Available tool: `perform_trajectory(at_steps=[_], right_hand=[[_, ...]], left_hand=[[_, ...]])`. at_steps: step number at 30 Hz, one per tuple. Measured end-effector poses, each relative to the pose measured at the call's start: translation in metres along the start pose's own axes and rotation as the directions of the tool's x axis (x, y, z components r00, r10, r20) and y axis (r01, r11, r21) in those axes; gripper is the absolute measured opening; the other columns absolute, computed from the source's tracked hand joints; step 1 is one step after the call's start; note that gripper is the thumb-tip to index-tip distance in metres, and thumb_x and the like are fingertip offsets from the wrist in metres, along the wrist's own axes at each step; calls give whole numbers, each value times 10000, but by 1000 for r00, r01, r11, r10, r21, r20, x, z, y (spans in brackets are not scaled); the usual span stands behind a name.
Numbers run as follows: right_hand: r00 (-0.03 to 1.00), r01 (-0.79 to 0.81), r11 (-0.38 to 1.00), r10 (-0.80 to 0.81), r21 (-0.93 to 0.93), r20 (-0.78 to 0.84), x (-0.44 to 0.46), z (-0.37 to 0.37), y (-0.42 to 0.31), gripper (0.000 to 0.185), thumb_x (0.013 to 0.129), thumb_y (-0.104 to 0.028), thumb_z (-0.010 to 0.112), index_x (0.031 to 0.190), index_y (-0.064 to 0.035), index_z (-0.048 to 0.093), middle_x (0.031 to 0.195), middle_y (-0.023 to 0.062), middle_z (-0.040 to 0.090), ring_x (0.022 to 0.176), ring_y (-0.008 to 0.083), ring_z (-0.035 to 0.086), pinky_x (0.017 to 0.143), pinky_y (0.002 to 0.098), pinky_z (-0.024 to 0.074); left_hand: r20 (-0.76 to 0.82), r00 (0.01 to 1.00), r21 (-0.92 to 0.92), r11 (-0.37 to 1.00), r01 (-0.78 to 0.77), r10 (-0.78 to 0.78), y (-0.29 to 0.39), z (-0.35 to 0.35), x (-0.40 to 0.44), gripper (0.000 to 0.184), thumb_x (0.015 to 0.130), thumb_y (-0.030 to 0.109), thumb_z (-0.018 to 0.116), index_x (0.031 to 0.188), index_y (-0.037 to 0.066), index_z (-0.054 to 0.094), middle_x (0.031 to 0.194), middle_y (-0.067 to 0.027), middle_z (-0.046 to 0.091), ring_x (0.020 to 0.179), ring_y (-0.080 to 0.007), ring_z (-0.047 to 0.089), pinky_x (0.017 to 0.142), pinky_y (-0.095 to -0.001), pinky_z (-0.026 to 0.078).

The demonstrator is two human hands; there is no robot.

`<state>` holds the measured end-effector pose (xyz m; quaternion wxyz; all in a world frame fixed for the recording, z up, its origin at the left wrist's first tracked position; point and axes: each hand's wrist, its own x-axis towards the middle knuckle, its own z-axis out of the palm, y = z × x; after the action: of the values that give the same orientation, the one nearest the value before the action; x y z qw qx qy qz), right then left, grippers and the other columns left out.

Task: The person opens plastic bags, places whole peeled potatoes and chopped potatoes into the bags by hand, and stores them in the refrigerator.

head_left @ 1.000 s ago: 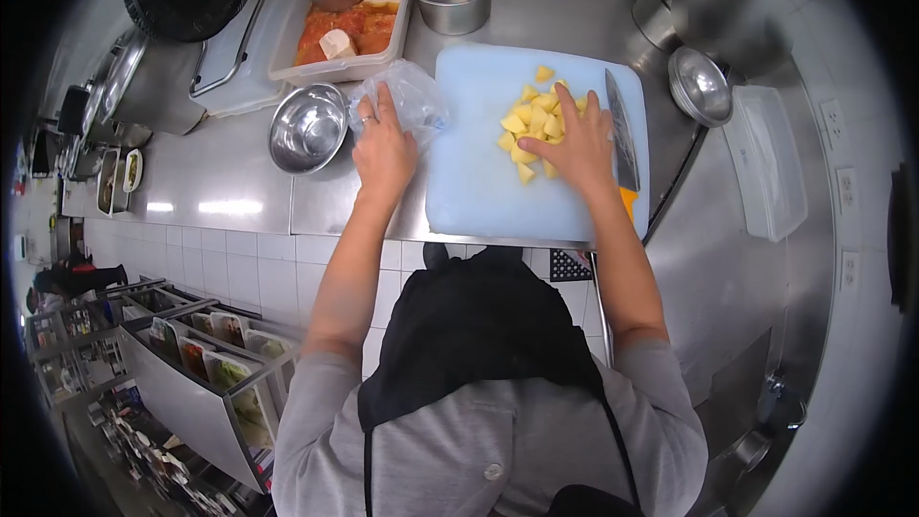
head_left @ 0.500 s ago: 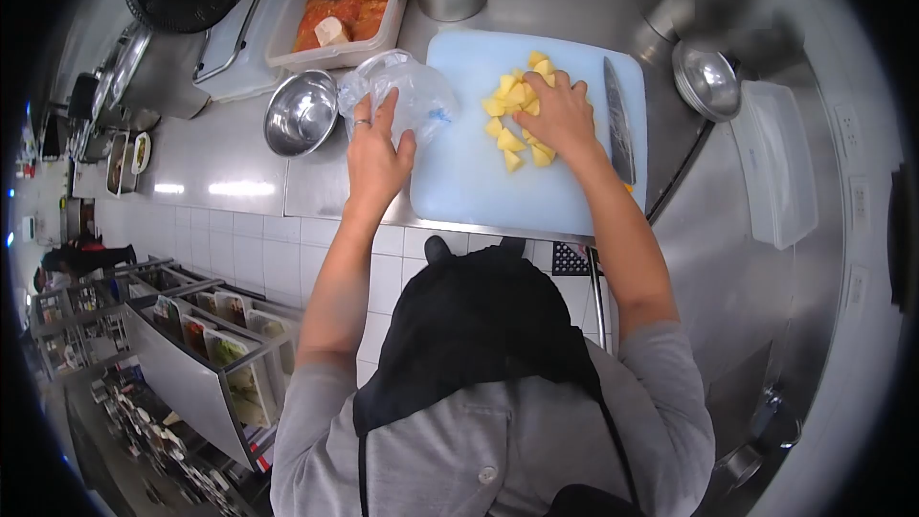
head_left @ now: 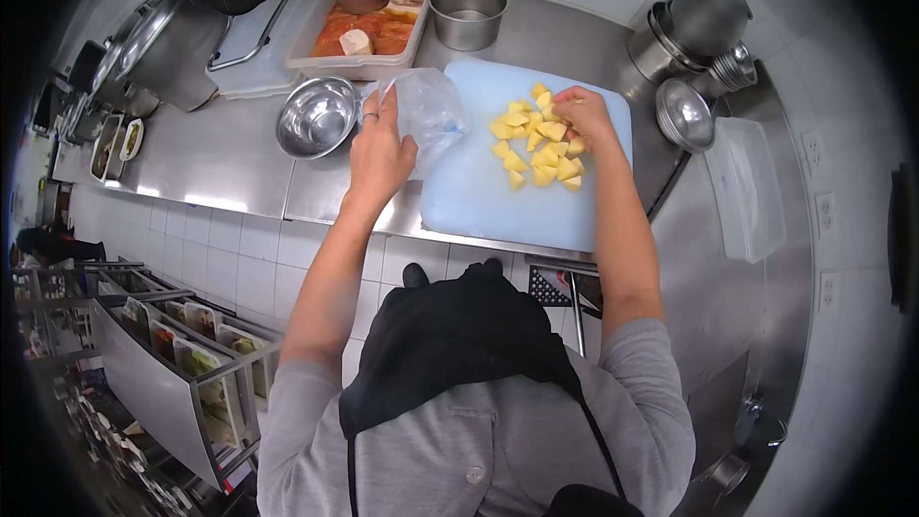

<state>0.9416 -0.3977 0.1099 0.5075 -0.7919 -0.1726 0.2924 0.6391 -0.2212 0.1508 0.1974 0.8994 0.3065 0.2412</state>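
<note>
A clear plastic bag (head_left: 436,115) lies over the left edge of the light blue cutting board (head_left: 469,201). My left hand (head_left: 381,153) holds this bag at its left side, index finger and thumb apart against the film. Cut yellow chunks, which look like potato (head_left: 544,172), are spread over the board's middle. My right hand (head_left: 586,115) is at the upper right of the chunks, its fingertips pinched together; whether a chunk is between them I cannot make out. The knife on the board's right side is hidden now behind my right hand and forearm.
A steel bowl (head_left: 316,117) stands left of the bag. Behind are a plastic tub (head_left: 369,67) of meat in red marinade and a round steel pot (head_left: 468,14). Stacked bowls (head_left: 684,115) and a clear plastic container (head_left: 750,190) are on the right.
My right hand has lifted off the chunks and drawn to the right, its fingers coming together. The bag stands more spread at my left hand. The whole view has shifted slightly.
</note>
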Motion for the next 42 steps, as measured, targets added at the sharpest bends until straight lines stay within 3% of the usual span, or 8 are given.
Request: perform_trajectory(at_steps=[12,17,20,24,29,32,36,42], right_hand=[[809,-320,820,-24,475,587,-75,53,-70,194,827,-139,699,1009,-109,637,934,29,645,712,121,579,460,243,424],[868,-443,441,-4,780,496,-26,129,-35,242,862,-212,683,1048,-67,631,904,52,636,727,171,600,502,274,461],[998,48,895,-60,444,13,-37,142,-56,332,892,-253,641,1124,-17,618,963,112,668,770,213,630,596,330,523],[917,393,849,-332,-354,220,-48,118,-60,411,892,-264,640,1209,-2,629,1172,197,667,919,262,678,851,356,528],[921,387,922,-385,-23,68,-86,36,-54,512,861,-400,669,1228,-44,645,1197,185,659,1128,315,615,978,421,457],[918,228,754,-377,-617,-122,-97,20,0,679,810,-486,718,1345,-94,567,1356,249,540,1248,354,526,1008,418,432],[937,-24,579,-272,-815,-221,-134,63,10,927,679,-639,767,1428,-172,485,1501,269,335,1349,441,370,1023,573,363],[840,202,567,-519,-799,-156,-107,81,44,652,721,-465,702,1300,-187,589,1407,211,433,1169,377,468,906,564,395]], left_hand=[[312,932,-515,857,5,182,34,7,14,821,715,-41,606,1483,-21,315,1514,-260,328,1262,-424,500,1032,-427,446],[144,911,-657,726,-204,386,37,22,14,883,687,-85,565,1516,-11,271,1571,-203,287,1378,-339,380,1025,-345,388],[62,935,-572,780,-254,350,35,26,13,911,687,-87,574,1535,9,256,1585,-165,279,1332,-252,429,844,-299,513],[-53,952,-399,867,-297,302,29,30,20,908,701,-46,594,1538,3,244,1559,-206,306,1406,-310,363,1069,-355,393],[-6,992,-510,853,-109,123,27,23,16,880,719,1,601,1517,-45,234,1550,-260,288,1439,-403,293,1169,-384,272],[-73,988,-508,847,-157,139,28,19,12,891,719,-12,611,1527,-30,238,1531,-268,315,1431,-374,324,1170,-378,265],[-65,977,-450,868,-211,205,31,24,11,863,726,-18,603,1517,-35,257,1541,-255,317,1432,-381,325,1169,-383,268],[39,946,-423,863,-275,321,49,22,7,800,739,-24,558,1490,-52,285,1534,-268,310,1400,-440,341,1127,-412,343]])
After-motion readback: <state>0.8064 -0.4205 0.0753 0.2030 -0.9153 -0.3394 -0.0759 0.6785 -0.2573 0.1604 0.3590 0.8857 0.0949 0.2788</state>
